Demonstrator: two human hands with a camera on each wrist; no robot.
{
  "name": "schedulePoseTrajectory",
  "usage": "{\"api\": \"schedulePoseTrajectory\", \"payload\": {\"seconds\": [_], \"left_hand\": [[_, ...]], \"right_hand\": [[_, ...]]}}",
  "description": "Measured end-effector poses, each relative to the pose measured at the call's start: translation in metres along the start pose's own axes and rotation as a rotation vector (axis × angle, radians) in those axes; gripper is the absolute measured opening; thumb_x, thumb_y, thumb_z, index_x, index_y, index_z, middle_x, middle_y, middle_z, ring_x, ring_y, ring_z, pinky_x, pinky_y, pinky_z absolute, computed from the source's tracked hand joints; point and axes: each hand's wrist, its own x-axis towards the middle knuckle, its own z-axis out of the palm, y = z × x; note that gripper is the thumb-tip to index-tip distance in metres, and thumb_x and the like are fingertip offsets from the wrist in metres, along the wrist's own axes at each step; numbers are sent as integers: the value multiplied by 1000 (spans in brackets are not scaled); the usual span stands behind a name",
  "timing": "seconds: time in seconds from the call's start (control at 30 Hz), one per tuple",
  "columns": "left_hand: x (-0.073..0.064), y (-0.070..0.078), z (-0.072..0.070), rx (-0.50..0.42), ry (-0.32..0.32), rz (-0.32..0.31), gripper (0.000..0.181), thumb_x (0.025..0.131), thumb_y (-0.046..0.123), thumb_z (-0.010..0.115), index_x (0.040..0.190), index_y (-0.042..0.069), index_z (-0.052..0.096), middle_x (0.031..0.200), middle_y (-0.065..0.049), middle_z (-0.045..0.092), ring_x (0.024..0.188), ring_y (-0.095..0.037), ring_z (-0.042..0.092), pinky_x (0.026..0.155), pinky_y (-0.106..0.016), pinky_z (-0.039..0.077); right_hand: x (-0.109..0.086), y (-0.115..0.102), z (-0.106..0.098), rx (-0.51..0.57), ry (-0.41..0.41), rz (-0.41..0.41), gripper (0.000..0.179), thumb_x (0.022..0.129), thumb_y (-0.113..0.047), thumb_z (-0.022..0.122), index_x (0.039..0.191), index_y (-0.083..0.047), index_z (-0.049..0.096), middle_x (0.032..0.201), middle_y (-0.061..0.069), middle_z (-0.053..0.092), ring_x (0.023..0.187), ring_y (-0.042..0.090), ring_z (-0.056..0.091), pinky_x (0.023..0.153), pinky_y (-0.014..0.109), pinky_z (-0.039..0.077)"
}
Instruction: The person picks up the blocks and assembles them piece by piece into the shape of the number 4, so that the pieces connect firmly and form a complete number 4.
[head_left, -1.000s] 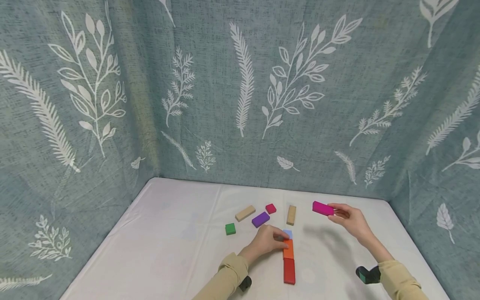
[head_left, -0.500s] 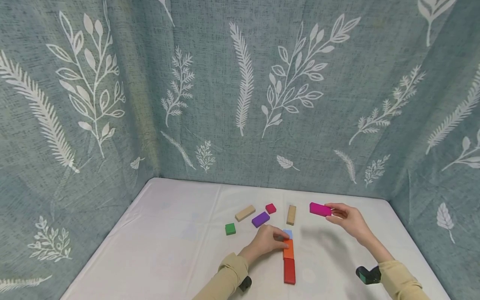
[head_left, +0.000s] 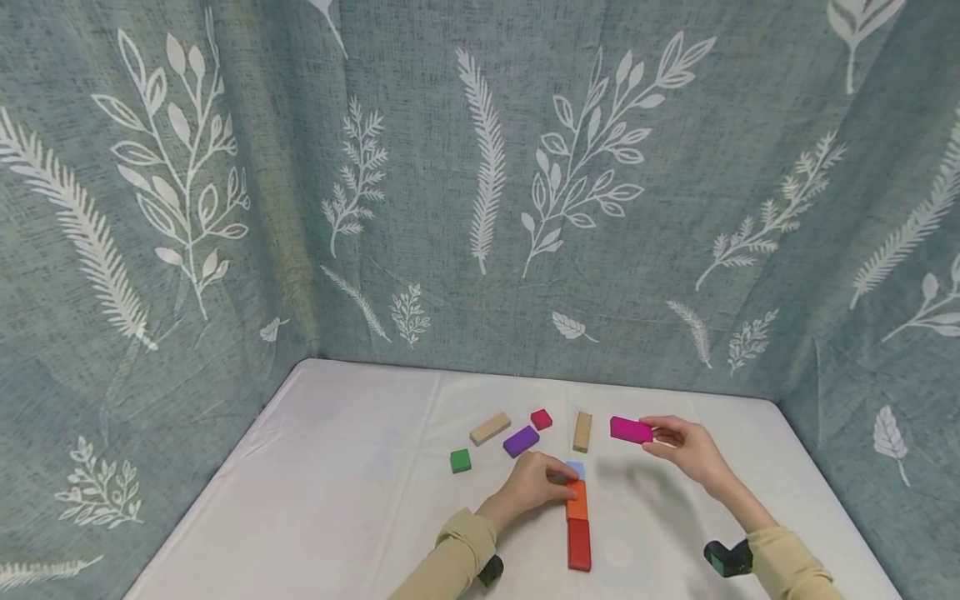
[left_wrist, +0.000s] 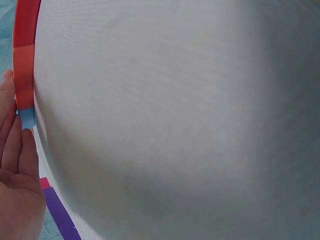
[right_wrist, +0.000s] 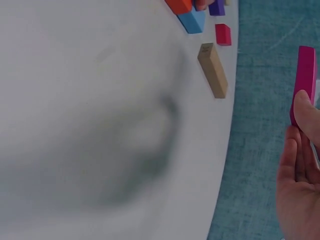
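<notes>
My right hand (head_left: 686, 450) pinches a magenta rectangular block (head_left: 632, 430) in the air at the right, thumb on one side and fingers on the other. In the right wrist view the block (right_wrist: 305, 75) points up from the fingertips. My left hand (head_left: 528, 483) touches a row of blocks lying end to end: a red block (head_left: 579, 546) nearest, an orange block (head_left: 577, 503) in the middle, a light blue block (head_left: 575, 469) farthest. The left thumb lies at the orange block and the fingers by the blue one, which they partly cover.
Behind the row lie a natural wood block (head_left: 582, 432), a small crimson cube (head_left: 541, 419), a purple block (head_left: 521, 441), a pale wooden block (head_left: 491, 428) and a green block (head_left: 461, 461). The white table (head_left: 337, 467) is bordered by a leaf-patterned curtain (head_left: 450, 208).
My right hand has moved left and slightly lower with the magenta block, closer to the row. My left hand has stayed at the orange and blue blocks.
</notes>
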Motion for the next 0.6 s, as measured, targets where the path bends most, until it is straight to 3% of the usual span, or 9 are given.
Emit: {"api": "schedulePoseTrajectory", "payload": {"seconds": [0.2, 0.6], "left_hand": [[0, 0, 1, 10, 1, 7, 21, 74, 17, 81, 94, 12, 77, 92, 3, 75, 94, -5, 66, 87, -20, 51], [1, 0, 0, 34, 13, 48, 21, 73, 17, 81, 93, 11, 77, 91, 2, 75, 94, -5, 67, 87, -19, 50]], "right_hand": [[1, 4, 11, 12, -10, 21, 44, 83, -12, 72, 123, 2, 59, 117, 23, 62, 106, 31, 62, 85, 32, 56], [-1, 13, 30, 24, -30, 23, 40, 80, -7, 73, 118, 4, 62, 114, 22, 64, 102, 29, 64, 84, 30, 56]]}}
